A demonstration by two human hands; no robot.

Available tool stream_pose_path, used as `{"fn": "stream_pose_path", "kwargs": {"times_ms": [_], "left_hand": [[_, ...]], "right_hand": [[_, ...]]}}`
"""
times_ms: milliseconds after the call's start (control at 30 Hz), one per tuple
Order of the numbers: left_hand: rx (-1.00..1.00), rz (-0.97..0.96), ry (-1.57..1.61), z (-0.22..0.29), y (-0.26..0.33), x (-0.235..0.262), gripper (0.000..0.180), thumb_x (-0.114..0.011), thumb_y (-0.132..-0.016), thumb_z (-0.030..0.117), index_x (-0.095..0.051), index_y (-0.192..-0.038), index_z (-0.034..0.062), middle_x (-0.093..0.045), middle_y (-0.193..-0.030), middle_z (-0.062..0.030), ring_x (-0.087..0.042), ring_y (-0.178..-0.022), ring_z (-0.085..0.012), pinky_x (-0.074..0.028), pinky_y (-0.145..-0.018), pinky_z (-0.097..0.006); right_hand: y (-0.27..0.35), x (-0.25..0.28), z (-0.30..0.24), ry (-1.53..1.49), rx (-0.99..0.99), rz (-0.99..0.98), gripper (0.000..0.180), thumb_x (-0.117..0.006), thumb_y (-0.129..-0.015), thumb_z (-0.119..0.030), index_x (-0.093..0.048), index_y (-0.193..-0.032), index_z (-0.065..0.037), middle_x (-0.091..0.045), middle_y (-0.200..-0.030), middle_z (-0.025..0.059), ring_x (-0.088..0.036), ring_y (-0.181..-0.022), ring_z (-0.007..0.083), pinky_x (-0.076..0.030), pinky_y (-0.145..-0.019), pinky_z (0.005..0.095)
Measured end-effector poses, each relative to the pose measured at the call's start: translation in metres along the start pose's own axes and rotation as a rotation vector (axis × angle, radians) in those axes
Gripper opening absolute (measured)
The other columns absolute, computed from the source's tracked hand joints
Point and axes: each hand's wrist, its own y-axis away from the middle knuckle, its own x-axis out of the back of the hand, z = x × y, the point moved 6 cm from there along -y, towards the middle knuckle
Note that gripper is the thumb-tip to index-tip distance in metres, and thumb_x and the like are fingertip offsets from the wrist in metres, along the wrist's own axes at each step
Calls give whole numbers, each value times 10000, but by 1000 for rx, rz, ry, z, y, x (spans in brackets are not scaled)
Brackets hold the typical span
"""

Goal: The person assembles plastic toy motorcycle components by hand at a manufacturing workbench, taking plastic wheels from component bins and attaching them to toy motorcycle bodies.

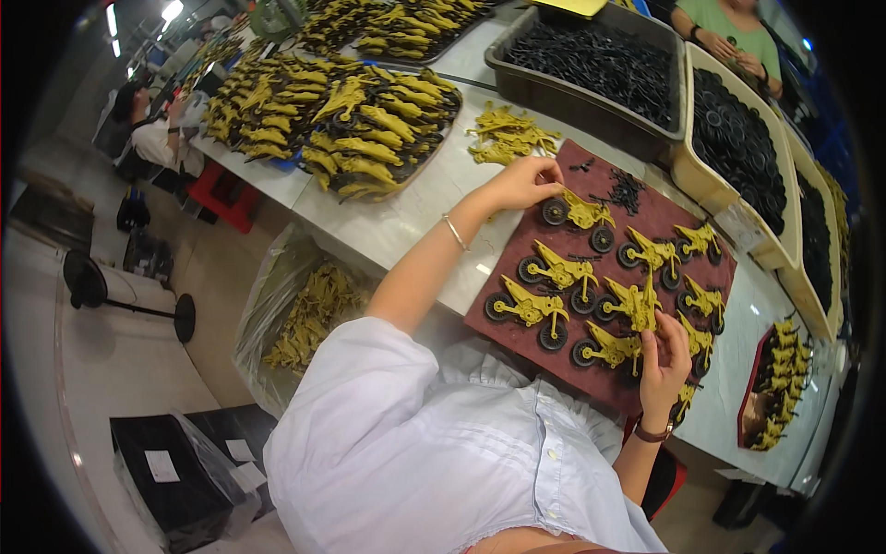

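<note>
While the left hand (524, 181) pinches a toy motorcycle (580, 214), the right hand (664, 362) grips another motorcycle (635, 305).

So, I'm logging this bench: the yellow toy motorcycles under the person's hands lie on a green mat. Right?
Not quite. The mat is dark red-brown, not green, as the head view shows. The yellow toy motorcycles do lie on it, with the left hand at its far edge and the right hand at its near edge.

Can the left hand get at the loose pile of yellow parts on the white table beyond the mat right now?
Probably yes. The left hand rests at the far edge of the dark red mat, and the loose yellow parts lie just beyond it on the table, with nothing between.
</note>
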Motion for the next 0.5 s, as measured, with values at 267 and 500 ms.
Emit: {"fn": "stream_pose_path", "kwargs": {"times_ms": [267, 500], "left_hand": [[369, -79, 758, -24, -6, -27, 138, -519, -951, 169, -514, -1018, 48, -596, -926, -30, -636, -843, -138, -577, -700, -328], [384, -110, 683, -20, -10, -42, 255, -500, -958, 173, -585, -1123, -1, -631, -1039, -102, -660, -904, -193, -602, -755, -358]], "right_hand": [[1, -1, 8, -2, -4, 30, 251, -630, -885, -38, -617, -1122, 45, -596, -1097, 98, -575, -895, 147, -478, -771, 252], [4, 5, 14, -11, -13, 72, 258, -638, -882, -48, -616, -1122, 43, -602, -1108, 119, -601, -954, 183, -485, -829, 282]]}}
